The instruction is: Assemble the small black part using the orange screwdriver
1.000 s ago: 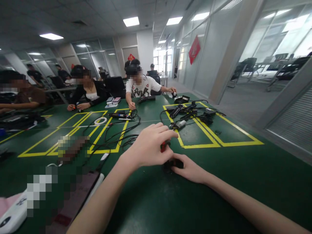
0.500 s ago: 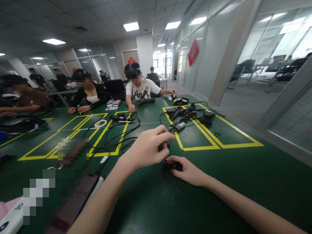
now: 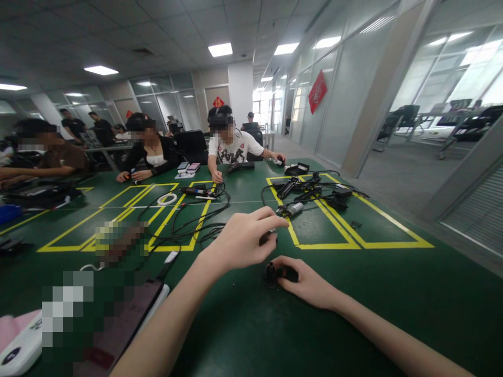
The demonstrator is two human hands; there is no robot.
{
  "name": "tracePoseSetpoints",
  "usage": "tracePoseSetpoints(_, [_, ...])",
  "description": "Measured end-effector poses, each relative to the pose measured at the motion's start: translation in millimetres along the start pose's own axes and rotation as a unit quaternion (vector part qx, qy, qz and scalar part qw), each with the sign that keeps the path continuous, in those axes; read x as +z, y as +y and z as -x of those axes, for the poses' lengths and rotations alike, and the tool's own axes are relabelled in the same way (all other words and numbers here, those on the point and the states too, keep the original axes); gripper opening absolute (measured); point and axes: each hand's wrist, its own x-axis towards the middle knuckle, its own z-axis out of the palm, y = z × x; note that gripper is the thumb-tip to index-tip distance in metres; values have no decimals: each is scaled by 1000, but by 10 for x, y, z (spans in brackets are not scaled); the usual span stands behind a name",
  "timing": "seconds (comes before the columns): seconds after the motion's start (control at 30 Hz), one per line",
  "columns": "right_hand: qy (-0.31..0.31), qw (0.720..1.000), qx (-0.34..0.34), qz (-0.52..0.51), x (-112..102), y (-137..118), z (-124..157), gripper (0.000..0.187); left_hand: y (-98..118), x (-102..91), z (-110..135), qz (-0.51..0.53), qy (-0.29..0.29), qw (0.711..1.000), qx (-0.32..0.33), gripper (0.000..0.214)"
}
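My left hand hovers over the green table, its thumb and fingers curled together around a small dark piece that is mostly hidden by them. Lower and to the right, my right hand rests at the table top. Its thumb and forefinger close on a small black part with a wide round base and a narrow upright stub. The part stands on the table, just below my left fingertips and apart from them. What it is exactly, I cannot make out.
Black tools with cables lie inside yellow tape lines ahead. A white ring and looped black cables lie further left. Near my left forearm are a phone and a white device. Co-workers sit across the table.
The whole view has shifted slightly. Both hands keep nearly the same pose, my left still above the black part and my right still gripping it.
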Motion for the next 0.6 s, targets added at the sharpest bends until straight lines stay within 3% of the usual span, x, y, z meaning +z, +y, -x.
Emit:
tracePoseSetpoints(0.2, [-3,1000,-4,-4,-1,0,-4,31,19,1,2,-9,-9,1000,11,38])
tracePoseSetpoints(0.33, [-3,1000,1,6,4,-39,3,33,18,24,20,-7,-18,1000,-16,34])
tracePoseSetpoints(0.47, [0,1000,-6,-2,19,-14,-2,34,32,21,29,13,-8,1000,-2,30])
tracePoseSetpoints(0.6, [-5,1000,-6,-7,22,-18,-7,34,45,14,27,8,-6,1000,-7,42])
